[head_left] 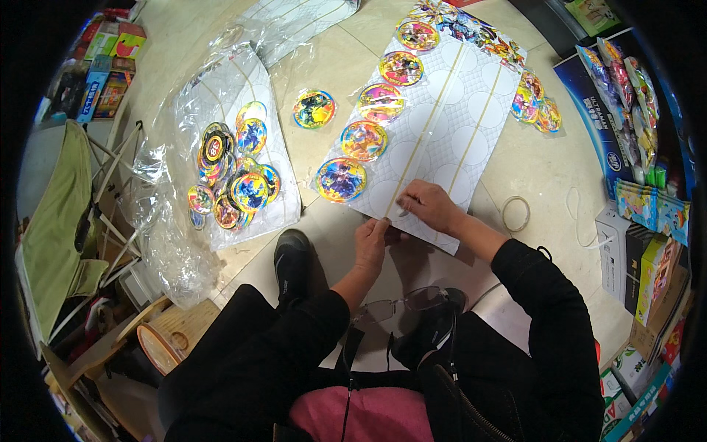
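Two hands meet at the near edge of a white display card [434,125] lying flat on the tiled floor [545,177]. Left hand [370,243]: grip pinched on a tan rubber band [423,132] at the card's lower edge. Right hand [431,206]: pressed on the card just beside it, fingers curled, nothing visibly held. Card's long axis runs away from the person, up and right. Round colourful discs [362,140] fill its left column; printed empty circles elsewhere. Loose rubber band [515,214] lies right.
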Tool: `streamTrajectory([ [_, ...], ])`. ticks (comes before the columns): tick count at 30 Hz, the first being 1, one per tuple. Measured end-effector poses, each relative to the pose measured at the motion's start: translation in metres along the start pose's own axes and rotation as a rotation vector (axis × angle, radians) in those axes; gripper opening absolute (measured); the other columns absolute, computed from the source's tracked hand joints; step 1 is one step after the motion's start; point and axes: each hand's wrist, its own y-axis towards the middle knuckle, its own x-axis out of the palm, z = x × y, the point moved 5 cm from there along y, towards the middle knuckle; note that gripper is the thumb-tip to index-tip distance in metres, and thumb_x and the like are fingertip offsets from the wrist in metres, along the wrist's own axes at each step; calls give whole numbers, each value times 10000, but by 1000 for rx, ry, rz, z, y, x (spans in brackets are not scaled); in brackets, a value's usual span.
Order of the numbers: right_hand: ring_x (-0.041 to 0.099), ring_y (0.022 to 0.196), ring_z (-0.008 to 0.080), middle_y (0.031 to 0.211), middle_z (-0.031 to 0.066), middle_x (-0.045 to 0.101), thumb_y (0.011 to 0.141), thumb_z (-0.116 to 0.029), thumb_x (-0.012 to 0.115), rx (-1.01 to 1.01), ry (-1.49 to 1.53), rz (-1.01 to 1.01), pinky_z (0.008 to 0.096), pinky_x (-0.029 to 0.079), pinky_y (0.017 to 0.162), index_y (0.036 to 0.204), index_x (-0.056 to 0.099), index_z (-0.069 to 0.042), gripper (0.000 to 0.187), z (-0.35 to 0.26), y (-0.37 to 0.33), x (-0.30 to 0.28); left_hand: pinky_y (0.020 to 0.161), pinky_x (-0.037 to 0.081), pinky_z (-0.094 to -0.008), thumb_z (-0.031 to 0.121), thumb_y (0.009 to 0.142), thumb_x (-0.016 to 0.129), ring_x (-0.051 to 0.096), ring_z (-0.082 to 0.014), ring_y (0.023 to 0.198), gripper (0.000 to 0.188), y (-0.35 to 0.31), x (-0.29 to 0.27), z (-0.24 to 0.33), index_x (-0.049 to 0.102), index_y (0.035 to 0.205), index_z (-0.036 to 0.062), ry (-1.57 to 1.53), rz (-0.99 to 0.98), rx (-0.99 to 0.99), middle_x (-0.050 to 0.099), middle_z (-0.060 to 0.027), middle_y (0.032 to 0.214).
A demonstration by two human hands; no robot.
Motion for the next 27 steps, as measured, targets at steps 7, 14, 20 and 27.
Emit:
streamTrajectory([
  [7, 660, 876, 340, 889, 167, 677, 822, -201, 721, 70, -40, -60, 428, 518, 786, 861, 673, -27, 185, -1, -3, 0, 723, 589, -373, 205, 977, 548, 718, -249, 746, 226, -2, 1, 2, 584, 907, -7, 20, -24, 0, 692, -144, 839],
  [14, 651, 910, 364, 912, 181, 677, 836, -179, 696, 48, -214, -39, 452, 509, 811, 878, 677, -23, 163, 11, 22, -21, 725, 585, -364, 209, 989, 543, 729, -268, 774, 241, 15, -25, -27, 573, 942, -25, 106, -26, -58, 691, -157, 851],
  [20, 638, 904, 373, 905, 190, 666, 842, -208, 699, 86, -412, 255, 451, 504, 810, 868, 674, -10, 201, 19, 64, -115, 734, 558, -328, 236, 999, 540, 720, -231, 794, 261, 24, -44, -45, 602, 974, -16, 120, -93, -142, 700, -121, 851],
  [27, 663, 887, 360, 908, 182, 697, 835, -225, 712, 152, -582, 452, 446, 521, 813, 862, 700, -31, 196, -22, 94, -238, 807, 577, -392, 209, 988, 536, 714, -298, 825, 260, 26, -38, -38, 561, 976, -50, 41, -55, -285, 671, -172, 933],
])
